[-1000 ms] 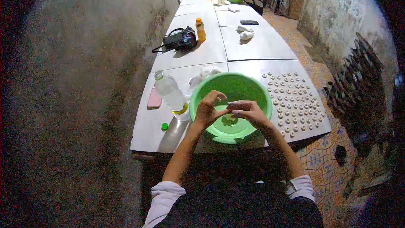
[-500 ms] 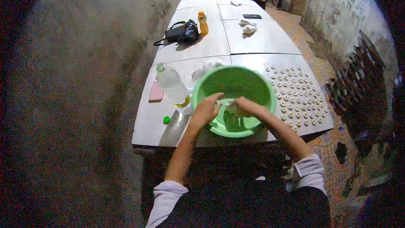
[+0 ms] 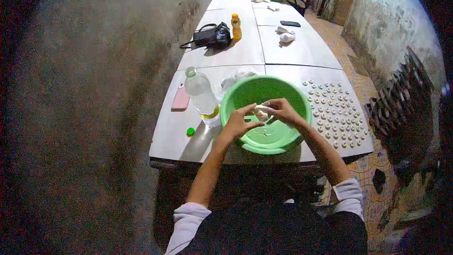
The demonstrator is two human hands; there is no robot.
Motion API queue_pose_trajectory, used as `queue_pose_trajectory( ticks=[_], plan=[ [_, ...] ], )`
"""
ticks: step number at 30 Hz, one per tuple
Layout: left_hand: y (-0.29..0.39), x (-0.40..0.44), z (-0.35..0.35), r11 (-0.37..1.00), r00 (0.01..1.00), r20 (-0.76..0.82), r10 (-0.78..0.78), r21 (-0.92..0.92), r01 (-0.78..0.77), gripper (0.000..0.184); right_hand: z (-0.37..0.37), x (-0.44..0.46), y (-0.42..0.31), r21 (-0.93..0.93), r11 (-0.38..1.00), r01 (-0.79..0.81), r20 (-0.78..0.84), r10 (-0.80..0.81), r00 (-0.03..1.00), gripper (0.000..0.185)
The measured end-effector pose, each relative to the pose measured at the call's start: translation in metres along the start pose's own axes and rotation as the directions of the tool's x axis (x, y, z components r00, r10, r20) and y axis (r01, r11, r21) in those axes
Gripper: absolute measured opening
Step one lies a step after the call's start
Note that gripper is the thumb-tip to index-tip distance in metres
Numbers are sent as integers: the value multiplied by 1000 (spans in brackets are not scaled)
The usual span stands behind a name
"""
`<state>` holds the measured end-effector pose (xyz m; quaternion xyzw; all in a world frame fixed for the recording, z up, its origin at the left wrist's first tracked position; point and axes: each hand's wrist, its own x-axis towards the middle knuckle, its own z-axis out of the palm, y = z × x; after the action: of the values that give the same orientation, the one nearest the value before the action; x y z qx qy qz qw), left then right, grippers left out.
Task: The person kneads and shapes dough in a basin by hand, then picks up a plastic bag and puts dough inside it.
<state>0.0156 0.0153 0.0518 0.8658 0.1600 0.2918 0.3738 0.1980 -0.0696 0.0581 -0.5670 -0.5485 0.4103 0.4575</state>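
Over the green basin (image 3: 229, 130), a pale lump of dough (image 3: 262, 114) is held between my two hands. My left hand (image 3: 238, 122) grips its left side, thumb and fingers curved around it. On the other side, the fingers of my right hand (image 3: 283, 111) pinch its upper right edge. Wet smears and small pale bits lie on the basin floor below. To the right of the basin, many small pale dough rings (image 3: 334, 113) are set out in rows on the white table (image 3: 226, 56).
Left of the basin stand a clear bottle (image 3: 200, 92), its green cap (image 3: 190, 131) and a pink phone (image 3: 180, 98). Farther off are a black bag (image 3: 212, 37), an orange bottle (image 3: 236, 27), a dark phone (image 3: 290, 23) and white bundles (image 3: 287, 37). Two people are at the far end.
Both hands have risen from inside the basin, and the dough lump now shows clearly between them. The view has shifted slightly, moving the table's far end rightward.
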Motion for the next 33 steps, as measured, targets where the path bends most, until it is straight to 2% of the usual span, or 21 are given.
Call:
queue_pose_trajectory(
  ticks=[1, 3, 4, 6, 7, 8, 10, 11, 12, 13, 14, 18, 20, 22, 26, 28, 29, 30, 31, 32, 33],
  plan=[
    [2, 2, 0, 994, 998, 9, -65, -86, 66, 59, -1, -1, 0, 77, 997, 14, 8, -14, 1000, 30],
    [0, 3, 3, 984, 996, -20, -89, -158, 85, 57, 0, -9, -8, 253, 967, 8, 52, -22, 998, 37],
    [-1, 4, 5, 967, 992, -47, -119, -231, 105, 54, 1, -14, -12, 253, 967, 9, 48, -22, 999, 37],
    [1, 4, 6, 975, 994, -51, -101, -206, 88, 49, 2, -20, -19, 340, 939, -56, 85, 29, 996, 40],
    [2, 4, 7, 966, 991, -21, -131, -228, 123, 48, 0, -23, -21, 253, 966, -50, 67, 34, 997, 48],
    [4, 4, 6, 956, 987, 7, -160, -247, 157, 46, 0, -24, -21, 250, 967, -43, 63, 28, 998, 48],
    [2, 6, 5, 971, 991, -5, -133, -199, 129, 40, 4, -26, -20, -87, 982, 170, -20, -173, 985, 50],
    [2, 7, 5, 983, 994, -13, -108, -154, 104, 34, 5, -27, -23, -219, 958, 186, -58, -203, 977, 47],
    [3, 8, 6, 991, 996, -19, -84, -110, 81, 29, 6, -21, -9, -260, 897, 357, -110, -395, 912, 40],
    [3, 8, 8, 997, 996, -68, -65, -39, 62, 20, 7, -24, -3, -99, 961, 259, -140, -272, 952, 35],
    [4, 9, 7, 997, 996, -66, -62, -40, 59, 20, 9, -26, -8, 69, 986, 153, -147, -142, 979, 31],
    [13, 7, -5, 976, 988, -36, -151, -162, 144, 15, 3, -24, 2, 12, 980, 199, -193, -193, 962, 24],
    [8, 4, -7, 962, 981, -41, -191, -208, 178, 14, 2, -27, -1, 140, 976, 169, -185, -142, 972, 22],
    [-9, 2, -3, 913, 972, -30, -235, -349, 210, 15, -1, -29, -7, 153, 974, 168, -158, -143, 977, 22],
    [-2, -1, -4, 886, 966, -56, -253, -414, 208, 17, -3, -31, -13, 276, 940, 203, -200, -151, 968, 22],
    [-2, 0, -2, 894, 963, -78, -258, -397, 208, 21, 1, -28, -20, -26, 977, 213, -435, -203, 877, 23],
    [2, 2, 1, 894, 963, -78, -256, -398, 206, 21, 3, -23, -20, -215, 970, 112, -486, -206, 849, 27],
    [5, 5, 5, 837, 960, -41, -277, -502, 220, 22, 10, -21, -19, -216, 970, 113, -487, -208, 849, 27],
    [9, 6, 7, 767, 956, 0, -292, -598, 234, 23, 22, -21, -18, -313, 932, 182, -496, -324, 805, 32],
    [14, 9, 7, 767, 957, 0, -289, -598, 231, 23, 35, -21, -20, -409, 880, 243, -493, -437, 752, 37],
    [19, 10, 6, 700, 954, 22, -300, -674, 236, 24, 47, -23, -23, -313, 891, 330, -480, -448, 754, 46]
  ],
)
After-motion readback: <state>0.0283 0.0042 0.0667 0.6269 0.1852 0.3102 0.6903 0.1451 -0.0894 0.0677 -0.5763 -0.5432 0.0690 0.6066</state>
